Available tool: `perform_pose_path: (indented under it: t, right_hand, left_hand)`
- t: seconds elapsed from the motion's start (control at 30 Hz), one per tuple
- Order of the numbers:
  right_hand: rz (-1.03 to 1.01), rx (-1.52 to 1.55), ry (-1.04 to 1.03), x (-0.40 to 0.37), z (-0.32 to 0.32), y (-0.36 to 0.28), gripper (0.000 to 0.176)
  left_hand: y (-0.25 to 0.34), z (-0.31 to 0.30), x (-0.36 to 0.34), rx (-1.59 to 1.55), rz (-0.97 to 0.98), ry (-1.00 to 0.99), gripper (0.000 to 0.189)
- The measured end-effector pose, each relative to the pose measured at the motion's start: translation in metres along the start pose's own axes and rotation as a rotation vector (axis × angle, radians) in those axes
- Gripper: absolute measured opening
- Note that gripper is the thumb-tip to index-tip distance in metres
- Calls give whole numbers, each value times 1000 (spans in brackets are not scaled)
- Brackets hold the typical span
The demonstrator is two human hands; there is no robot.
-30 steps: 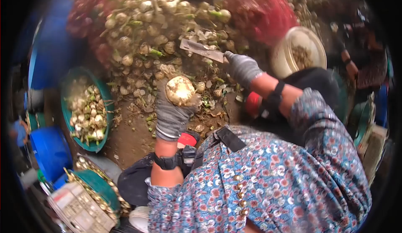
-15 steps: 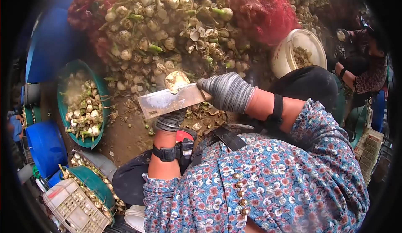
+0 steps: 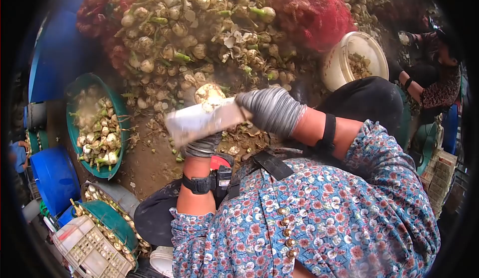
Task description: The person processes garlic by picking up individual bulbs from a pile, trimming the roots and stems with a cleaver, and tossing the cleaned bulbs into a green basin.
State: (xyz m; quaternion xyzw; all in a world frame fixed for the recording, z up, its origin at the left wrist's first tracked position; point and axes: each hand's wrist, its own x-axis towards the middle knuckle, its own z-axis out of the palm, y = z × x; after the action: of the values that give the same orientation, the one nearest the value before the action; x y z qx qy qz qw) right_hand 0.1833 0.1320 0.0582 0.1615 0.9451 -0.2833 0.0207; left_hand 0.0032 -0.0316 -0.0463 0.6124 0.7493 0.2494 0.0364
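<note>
My right hand, in a grey knitted glove, is closed round the handle of a broad cleaver, whose blade is blurred and points left. A round, pale garlic bulb shows just above the blade's upper edge, touching or very near it. Below the blade is my left hand, also gloved; the blade hides its fingers, so its grip on the bulb cannot be made out. Beyond both hands lies a large heap of garlic bulbs with green stems.
A green basin of trimmed garlic stands left, near blue tubs and a pale crate. Red net sacks and a white bucket are at the upper right. Another person sits at the far right.
The cleaver blade is now smeared by motion and tilted slightly differently. The bulb has shifted slightly left. My hands stay in nearly the same place, and the surroundings have shifted slightly in view.
</note>
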Motion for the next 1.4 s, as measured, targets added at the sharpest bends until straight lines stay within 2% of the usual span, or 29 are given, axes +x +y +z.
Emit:
perform_pose_path:
  t: [0.03,0.07,0.17,0.2,0.3,0.33,0.37,0.4,0.47,0.5,0.53,0.57,0.63,0.67,0.73,0.8,0.87,0.93,0.97,1.03,1.07,1.1,1.17,1.2,1.23,1.27,1.3,1.4]
  right_hand:
    - [19,-26,7,1,4,5,30]
    - [38,-52,15,2,7,9,30]
    - [11,-43,28,3,17,17,31]
    - [4,-10,13,5,14,18,32]
    - [476,-30,-84,24,23,59,31]
    - [544,13,-71,20,17,72,32]
    - [605,53,-62,19,7,75,33]
    - [593,9,-13,20,-5,56,35]
    - [412,35,116,16,-2,39,37]
    - [301,112,200,13,-4,24,37]
    - [256,5,175,7,-9,9,35]
    - [161,57,280,4,-5,0,31]
    - [13,72,189,7,-9,-9,26]
    - [-8,69,171,8,-8,-12,25]
    - [12,50,117,9,-4,-16,25]
    - [25,70,89,11,5,-15,27]
    - [65,86,59,12,14,-14,30]
    - [71,124,72,15,16,-16,32]
    - [76,143,80,18,17,-16,33]
    - [190,171,49,25,25,-12,37]
    - [261,185,21,29,29,-9,38]
    - [333,198,-4,33,32,-6,38]
    - [370,237,5,36,45,3,34]
    - [456,284,-22,39,61,21,32]
    - [546,336,-50,39,76,39,30]
    - [648,372,-84,38,57,34,29]
    - [624,409,-70,36,48,33,31]
    - [574,421,48,39,47,43,34]
  left_hand:
    - [-11,11,-8,394,178,-24,71]
    - [0,7,-5,380,100,-55,72]
    - [37,-20,25,-257,-247,126,71]
    - [43,-27,29,-244,-216,129,69]
    - [73,-49,43,-635,-245,262,65]
    - [81,-63,45,-650,-271,186,68]
    - [73,-61,45,-867,-371,178,68]
    - [61,-56,48,-1084,-479,195,68]
    - [50,-58,44,-1068,-536,208,71]
    - [43,-55,47,-919,-466,236,74]
    - [31,-49,49,-766,-402,246,77]
    - [20,-42,49,-613,-335,241,80]
    - [9,-39,45,-867,-394,299,73]
    - [7,-40,41,-1276,-523,359,64]
    - [-7,-42,37,-1766,-730,454,55]
    - [-33,-37,33,-1772,-899,473,54]
    - [-17,-56,39,-1990,-981,370,54]
    - [-24,-48,30,-2089,-819,353,51]
    - [-19,-43,25,-2150,-811,462,50]
    - [12,-53,35,-2310,-744,495,48]
    - [35,-65,46,-2375,-865,600,46]
    - [34,-63,46,-2450,-828,605,42]
    - [12,-72,50,-2351,-700,671,42]
    - [-4,-88,52,-2391,-612,826,39]
    - [-27,-111,53,-2301,-522,958,41]
    - [-60,-137,50,-2237,-367,958,56]
    - [-79,-167,53,-2366,-127,970,78]
    - [-111,-201,74,-2071,-297,865,84]
